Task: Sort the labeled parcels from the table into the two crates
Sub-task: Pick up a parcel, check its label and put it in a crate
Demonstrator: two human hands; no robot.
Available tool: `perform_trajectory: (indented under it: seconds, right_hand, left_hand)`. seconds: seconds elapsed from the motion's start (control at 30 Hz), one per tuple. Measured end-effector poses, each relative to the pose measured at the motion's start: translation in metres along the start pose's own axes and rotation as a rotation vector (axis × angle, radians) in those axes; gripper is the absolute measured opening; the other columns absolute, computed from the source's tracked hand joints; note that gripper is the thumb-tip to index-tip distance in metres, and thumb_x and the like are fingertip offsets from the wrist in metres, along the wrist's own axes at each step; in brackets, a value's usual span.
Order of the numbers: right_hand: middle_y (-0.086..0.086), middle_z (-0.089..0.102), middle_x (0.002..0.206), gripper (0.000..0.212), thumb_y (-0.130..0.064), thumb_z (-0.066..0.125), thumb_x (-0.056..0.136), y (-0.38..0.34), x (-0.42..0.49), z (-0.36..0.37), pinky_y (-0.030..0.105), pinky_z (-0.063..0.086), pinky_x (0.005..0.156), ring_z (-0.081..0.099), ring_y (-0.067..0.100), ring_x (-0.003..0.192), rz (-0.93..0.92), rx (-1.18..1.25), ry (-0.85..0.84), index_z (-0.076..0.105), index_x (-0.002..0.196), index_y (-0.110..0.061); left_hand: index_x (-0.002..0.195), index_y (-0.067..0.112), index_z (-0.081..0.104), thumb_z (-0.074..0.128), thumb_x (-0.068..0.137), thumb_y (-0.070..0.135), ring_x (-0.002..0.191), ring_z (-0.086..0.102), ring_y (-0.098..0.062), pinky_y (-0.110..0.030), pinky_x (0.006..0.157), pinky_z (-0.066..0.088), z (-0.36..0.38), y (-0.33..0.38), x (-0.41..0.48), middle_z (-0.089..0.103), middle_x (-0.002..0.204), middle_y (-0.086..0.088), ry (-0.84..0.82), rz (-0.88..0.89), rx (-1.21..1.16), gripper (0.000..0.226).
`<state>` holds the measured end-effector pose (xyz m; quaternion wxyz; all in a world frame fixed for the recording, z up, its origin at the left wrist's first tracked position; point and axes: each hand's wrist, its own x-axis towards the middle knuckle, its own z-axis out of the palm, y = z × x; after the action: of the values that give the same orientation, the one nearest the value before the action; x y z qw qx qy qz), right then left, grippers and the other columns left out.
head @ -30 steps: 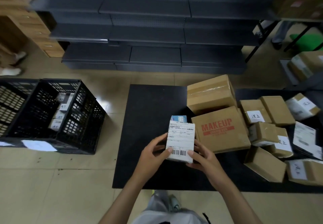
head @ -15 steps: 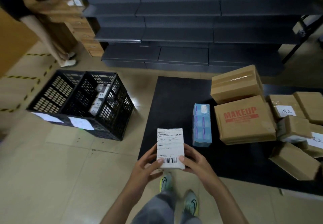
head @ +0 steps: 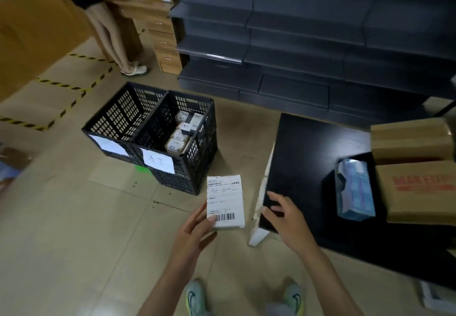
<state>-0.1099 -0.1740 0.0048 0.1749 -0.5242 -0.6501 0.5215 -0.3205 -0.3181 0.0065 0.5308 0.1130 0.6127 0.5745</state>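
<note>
Left hand point(head: 195, 231) pinched white parcel point(head: 225, 202) — right hand point(head: 283, 217) fingers apart, empty.
Looked light, stiff — best gripped by long edges.

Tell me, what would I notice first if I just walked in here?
First comes the white parcel with a barcode label, gripped by the left hand low in the middle. Just beyond it, two black crates sit side by side on the floor, and the one on the right has small boxes inside. The right hand is open over the near corner of the black table.
</note>
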Motion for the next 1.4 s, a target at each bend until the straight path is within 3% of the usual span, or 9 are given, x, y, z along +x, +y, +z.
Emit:
perform_trajectory:
  seconds: [0.13,0.3,0.4,0.53,0.67,0.97,1.2,1.27,1.4]
  right_hand:
    - [-0.024,0.051,0.135,0.046,-0.042,0.065,0.098,-0.038,0.008,0.063,0.035,0.050,0.100,0.057,0.004,0.114,-0.083,-0.360,-0.002,0.052,0.142,-0.038]
    - [-0.014,0.051,0.142,0.048,-0.040,0.062,0.098,-0.076,0.030,0.123,0.027,0.044,0.097,0.053,0.010,0.124,-0.214,-0.630,-0.002,0.054,0.144,-0.029]
    - [-0.011,0.053,0.139,0.050,-0.043,0.060,0.096,-0.090,0.058,0.146,0.034,0.049,0.099,0.056,0.015,0.122,-0.245,-0.711,-0.035,0.056,0.142,-0.025]
    - [-0.007,0.056,0.135,0.061,-0.054,0.044,0.089,-0.108,0.106,0.173,0.038,0.051,0.096,0.058,0.020,0.117,-0.253,-0.712,-0.053,0.057,0.140,-0.024]
    - [-0.010,0.050,0.141,0.053,-0.041,0.062,0.096,-0.125,0.169,0.199,0.038,0.049,0.101,0.054,0.016,0.125,-0.224,-0.626,-0.098,0.050,0.147,-0.030]
    - [-0.006,0.051,0.137,0.055,-0.043,0.051,0.093,-0.145,0.285,0.250,0.041,0.051,0.099,0.054,0.019,0.125,-0.136,-0.578,-0.180,0.054,0.145,-0.026]
    - [0.006,0.059,0.117,0.033,-0.012,0.068,0.089,-0.154,0.347,0.288,0.046,0.058,0.085,0.065,0.029,0.101,-0.059,-0.591,-0.154,0.064,0.122,-0.011]
    - [0.002,0.057,0.115,0.033,-0.018,0.065,0.088,-0.148,0.366,0.301,0.043,0.060,0.081,0.066,0.027,0.098,-0.079,-0.577,-0.160,0.063,0.121,-0.012]
    - [-0.001,0.056,0.132,0.041,-0.036,0.056,0.097,-0.147,0.401,0.319,0.041,0.055,0.092,0.063,0.024,0.113,-0.018,-0.556,-0.101,0.059,0.135,-0.020]
  left_hand:
    - [0.138,0.031,0.066,0.070,0.097,0.015,0.120,0.071,-0.020,-0.045,0.106,0.052,-0.081,0.031,0.009,0.075,0.128,0.005,0.059,0.050,-0.003,0.044]
    - [0.136,0.033,0.068,0.081,0.090,0.024,0.120,0.071,-0.019,-0.047,0.107,0.053,-0.148,0.061,0.033,0.074,0.128,0.006,0.130,0.080,0.000,0.048]
    - [0.134,0.036,0.069,0.083,0.076,0.039,0.120,0.070,-0.018,-0.046,0.105,0.054,-0.171,0.077,0.057,0.074,0.129,0.007,0.166,0.089,0.000,0.060]
    - [0.131,0.034,0.071,0.086,0.077,0.035,0.115,0.072,-0.016,-0.046,0.102,0.056,-0.196,0.100,0.103,0.075,0.125,0.009,0.216,0.105,0.016,0.055]
    - [0.133,0.032,0.070,0.081,0.091,0.019,0.111,0.074,-0.017,-0.045,0.099,0.058,-0.220,0.122,0.158,0.075,0.125,0.007,0.256,0.110,0.045,0.045]
    - [0.134,0.028,0.068,0.082,0.090,0.020,0.108,0.075,-0.018,-0.044,0.095,0.059,-0.259,0.168,0.287,0.074,0.128,0.005,0.300,0.019,0.104,0.047]
    - [0.133,0.021,0.067,0.081,0.090,0.013,0.109,0.075,-0.019,-0.042,0.090,0.061,-0.301,0.193,0.393,0.073,0.128,0.000,0.294,-0.037,0.122,0.045]
    - [0.133,0.022,0.065,0.082,0.089,0.015,0.110,0.075,-0.019,-0.043,0.092,0.061,-0.315,0.198,0.424,0.073,0.129,0.000,0.265,-0.069,0.141,0.047]
    - [0.136,0.022,0.064,0.081,0.089,0.016,0.112,0.074,-0.017,-0.035,0.090,0.061,-0.339,0.211,0.481,0.073,0.128,0.005,0.105,-0.122,0.227,0.050]
